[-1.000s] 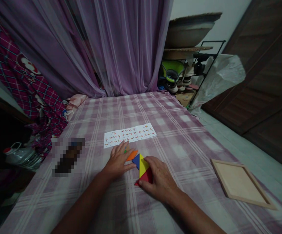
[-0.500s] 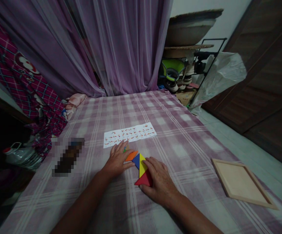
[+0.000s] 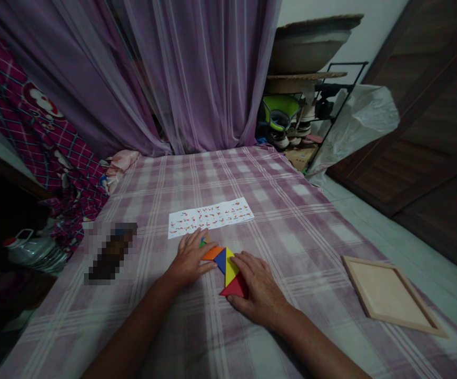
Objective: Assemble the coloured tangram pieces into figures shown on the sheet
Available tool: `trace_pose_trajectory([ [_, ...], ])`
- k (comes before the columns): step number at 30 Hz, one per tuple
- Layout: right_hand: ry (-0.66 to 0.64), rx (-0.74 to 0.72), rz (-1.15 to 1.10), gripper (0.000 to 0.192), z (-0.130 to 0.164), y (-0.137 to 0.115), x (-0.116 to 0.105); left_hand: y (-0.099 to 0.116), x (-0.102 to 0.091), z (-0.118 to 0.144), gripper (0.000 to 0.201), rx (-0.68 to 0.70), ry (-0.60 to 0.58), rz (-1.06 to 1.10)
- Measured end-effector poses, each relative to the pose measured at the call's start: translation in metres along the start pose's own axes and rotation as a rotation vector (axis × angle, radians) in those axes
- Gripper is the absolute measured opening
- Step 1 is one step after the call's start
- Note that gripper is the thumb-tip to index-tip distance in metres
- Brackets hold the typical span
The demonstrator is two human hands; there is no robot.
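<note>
Flat coloured puzzle pieces lie together on a purple checked cloth (image 3: 291,221): an orange piece (image 3: 213,253), a blue piece (image 3: 221,259), a yellow piece (image 3: 231,266) and a red triangle (image 3: 235,287). A bit of green piece (image 3: 202,243) peeks out under my left fingers. My left hand (image 3: 189,260) lies flat with its fingers spread, touching the orange piece from the left. My right hand (image 3: 260,287) rests palm down against the red and yellow pieces from the right. Just beyond them lies a white sheet (image 3: 210,216) printed with small coloured figures.
An empty wooden frame tray (image 3: 390,296) lies on the cloth at the right, near the edge. A blurred dark object (image 3: 111,253) sits on the left. Purple curtains (image 3: 197,73) hang behind, a shoe rack (image 3: 303,116) and plastic bag (image 3: 360,123) stand at back right.
My right hand has shifted slightly around the red triangle, nudging it against the yellow piece. My left hand stays on the orange piece with little movement.
</note>
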State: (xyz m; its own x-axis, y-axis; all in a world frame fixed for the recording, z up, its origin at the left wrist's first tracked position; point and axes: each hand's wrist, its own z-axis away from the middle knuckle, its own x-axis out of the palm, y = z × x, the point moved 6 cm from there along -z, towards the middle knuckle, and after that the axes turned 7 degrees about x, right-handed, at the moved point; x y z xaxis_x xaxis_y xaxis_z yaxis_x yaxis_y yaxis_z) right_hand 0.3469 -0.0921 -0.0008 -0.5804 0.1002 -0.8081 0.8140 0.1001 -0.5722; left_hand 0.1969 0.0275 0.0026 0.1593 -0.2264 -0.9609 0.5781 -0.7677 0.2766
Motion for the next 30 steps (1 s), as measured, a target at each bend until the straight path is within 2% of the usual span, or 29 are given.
trace_pose_trajectory([
  [6, -0.003, -0.002, 0.051, 0.085, 0.009, 0.003, -0.008, -0.028, 0.006, 0.021, 0.087, -0.082, 0.045, -0.065],
  [9, -0.040, 0.025, 0.107, 0.086, 0.018, 0.011, -0.012, -0.044, 0.011, 0.034, 0.084, -0.107, 0.055, -0.096],
  [12, -0.026, 0.059, 0.162, 0.084, 0.026, 0.021, -0.014, -0.051, 0.014, 0.039, 0.075, -0.088, 0.063, -0.112],
  [16, 0.040, 0.048, 0.210, 0.075, 0.033, 0.026, -0.013, -0.049, 0.011, 0.034, 0.071, -0.026, 0.054, -0.100],
  [23, 0.108, 0.002, 0.218, 0.070, 0.030, 0.025, -0.009, -0.048, -0.007, 0.023, 0.083, -0.015, -0.003, -0.033],
  [26, 0.143, -0.032, 0.234, 0.068, 0.032, 0.028, -0.007, -0.037, -0.014, 0.013, 0.092, -0.005, -0.068, 0.009],
  [30, 0.172, -0.107, 0.273, 0.070, 0.035, 0.035, -0.002, -0.018, -0.018, -0.004, 0.094, 0.040, -0.142, 0.067],
])
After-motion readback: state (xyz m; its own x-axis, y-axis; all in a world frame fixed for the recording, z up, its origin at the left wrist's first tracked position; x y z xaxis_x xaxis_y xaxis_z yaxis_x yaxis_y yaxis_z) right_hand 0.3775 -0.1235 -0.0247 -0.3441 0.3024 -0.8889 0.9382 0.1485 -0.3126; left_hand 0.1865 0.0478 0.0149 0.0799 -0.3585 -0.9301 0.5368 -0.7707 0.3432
